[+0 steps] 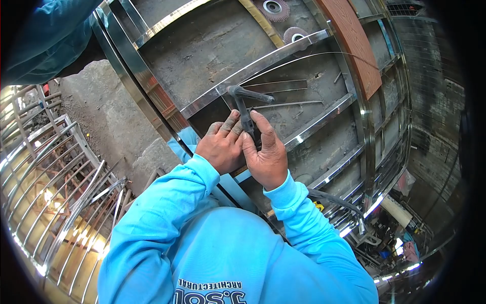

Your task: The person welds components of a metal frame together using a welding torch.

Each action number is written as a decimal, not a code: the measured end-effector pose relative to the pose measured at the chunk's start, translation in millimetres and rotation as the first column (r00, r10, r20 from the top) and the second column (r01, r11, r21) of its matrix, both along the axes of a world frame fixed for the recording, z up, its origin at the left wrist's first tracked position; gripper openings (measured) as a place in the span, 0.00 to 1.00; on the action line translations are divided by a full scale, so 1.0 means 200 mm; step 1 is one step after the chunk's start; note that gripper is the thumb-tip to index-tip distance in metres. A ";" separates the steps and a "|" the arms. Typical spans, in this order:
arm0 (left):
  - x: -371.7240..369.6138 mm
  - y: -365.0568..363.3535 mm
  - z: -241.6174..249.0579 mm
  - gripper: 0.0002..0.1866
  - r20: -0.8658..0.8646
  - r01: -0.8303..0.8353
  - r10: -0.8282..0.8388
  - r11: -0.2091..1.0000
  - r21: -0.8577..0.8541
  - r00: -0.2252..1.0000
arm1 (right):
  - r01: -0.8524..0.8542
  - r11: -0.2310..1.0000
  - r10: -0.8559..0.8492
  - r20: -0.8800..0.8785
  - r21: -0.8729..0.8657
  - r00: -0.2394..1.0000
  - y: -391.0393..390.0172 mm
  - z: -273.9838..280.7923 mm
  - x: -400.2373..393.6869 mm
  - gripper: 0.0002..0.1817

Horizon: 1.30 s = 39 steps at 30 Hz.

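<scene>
A black TIG welding torch (244, 109) is between my hands, its head up and its long back cap pointing right. My right hand (267, 157) grips the handle, thumb on one side and index finger on the other. My left hand (223, 146) presses against the handle from the left, fingers bent and close together; its thumb is hidden. Under the hands is a shiny metal frame (316, 121) of square tubes. A thin grey rod (289, 105) and a narrow strip (281, 85) lie inside the frame, just beyond the torch.
Two flap discs (273, 7) (295, 34) are at the far side. A reddish-brown wood-look plank (354, 45) crosses the frame at right. Curved metal bars (71, 202) stand at left. A blue sleeve (45, 40) of another person shows at upper left. A dark cable (336, 198) runs beside my right arm.
</scene>
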<state>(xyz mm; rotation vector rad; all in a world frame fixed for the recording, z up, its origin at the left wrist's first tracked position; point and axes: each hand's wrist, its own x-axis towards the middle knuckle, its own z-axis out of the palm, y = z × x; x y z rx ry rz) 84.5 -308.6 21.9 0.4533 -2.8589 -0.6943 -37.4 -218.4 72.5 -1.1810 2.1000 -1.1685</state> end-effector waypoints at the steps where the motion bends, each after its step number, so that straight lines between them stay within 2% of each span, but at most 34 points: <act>1: 0.00 0.00 0.00 0.21 -0.008 0.000 0.000 1.000 -0.003 1.000 | 0.009 1.000 -0.009 0.008 -0.008 1.000 0.00 0.00 0.00 0.31; 4: 0.00 0.00 0.00 0.21 0.013 0.009 -0.009 1.000 0.013 1.000 | -0.030 0.999 0.030 -0.011 0.039 0.999 0.00 0.01 -0.01 0.31; 10: 0.00 0.00 0.01 0.22 0.014 0.000 0.000 1.000 0.016 1.000 | 0.002 1.000 -0.002 -0.011 -0.024 1.000 0.00 0.00 0.00 0.31; 13: 0.00 0.01 -0.01 0.22 0.010 -0.003 0.003 1.000 0.012 1.000 | -0.036 0.999 0.037 -0.018 0.036 0.999 0.00 0.01 -0.01 0.31; 16: 0.01 0.00 -0.01 0.23 -0.002 -0.001 0.001 1.000 0.018 1.000 | 0.010 0.999 -0.010 -0.011 -0.034 1.000 -0.01 0.00 0.00 0.31; 19: 0.01 0.01 -0.02 0.23 -0.007 -0.006 0.007 0.999 0.034 1.000 | -0.043 0.999 0.043 0.003 0.022 0.999 0.01 0.00 -0.01 0.31; 25: 0.00 0.01 -0.03 0.23 0.000 -0.001 0.001 1.000 -0.027 1.000 | 0.020 0.999 -0.019 0.040 -0.036 0.999 0.02 -0.02 0.00 0.32; 28: -0.01 0.01 0.00 0.23 -0.024 -0.039 0.040 0.999 0.025 0.999 | 0.077 0.997 -0.074 0.127 -0.023 0.989 0.06 0.00 0.01 0.32; 31: -0.01 0.01 -0.01 0.22 -0.025 -0.045 0.044 0.999 -0.017 0.999 | 0.122 0.991 -0.121 -0.029 0.048 0.992 0.09 0.04 -0.03 0.31; 34: -0.01 0.02 0.00 0.21 -0.032 -0.060 0.059 0.998 -0.034 0.998 | 0.343 0.934 -0.353 0.114 0.100 0.929 0.13 0.05 -0.13 0.30; 37: -0.01 0.01 -0.01 0.20 -0.042 -0.054 0.052 0.998 -0.045 0.998 | 0.539 0.834 -0.550 0.254 0.119 0.796 0.09 0.18 -0.22 0.28; 39: -0.01 0.02 -0.01 0.21 -0.055 -0.067 0.064 0.997 -0.048 0.996 | 0.500 0.859 -0.513 0.201 0.113 0.835 0.13 0.21 -0.32 0.28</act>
